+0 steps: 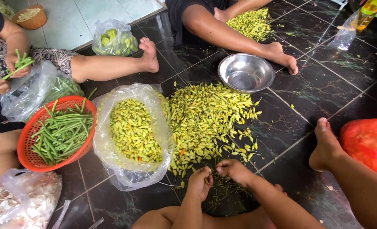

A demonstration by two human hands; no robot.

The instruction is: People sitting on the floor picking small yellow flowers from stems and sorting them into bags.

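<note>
Left hand (199, 182) at six o'clock, fingers curled around a small yellow-green chili (206, 180); right hand (234, 168) just beside, pinching its stem. Better plucked near the cap. Chili pile (205, 114) at twelve o'clock, steel bowl (246, 73) beyond.

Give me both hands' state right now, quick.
Left hand: closed on a small yellow-green chilli, hardly visible.
Right hand: fingers curled at the chilli pile; whether it holds anything cannot be told.

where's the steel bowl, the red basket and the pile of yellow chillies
steel bowl (261, 63), head view, on its inner right wall
red basket (26, 136), head view, on its left rim
pile of yellow chillies (201, 116), head view, pile's middle
</note>
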